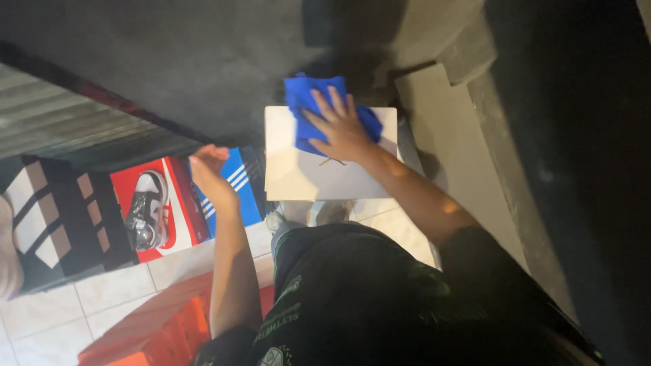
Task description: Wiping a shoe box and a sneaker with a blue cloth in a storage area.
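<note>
One blue cloth (305,102) under right hand (339,129)

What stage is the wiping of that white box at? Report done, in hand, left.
Done: cannot tell; the white box lid shows no clear wiped or dirty patch. In hand: the right hand presses the blue cloth flat on the lid's far edge. The left hand hangs free over the blue box. Left: the near part of the lid lies uncovered by the cloth.

Cloth (308,108) on box (305,176), under right hand (339,129)
</note>
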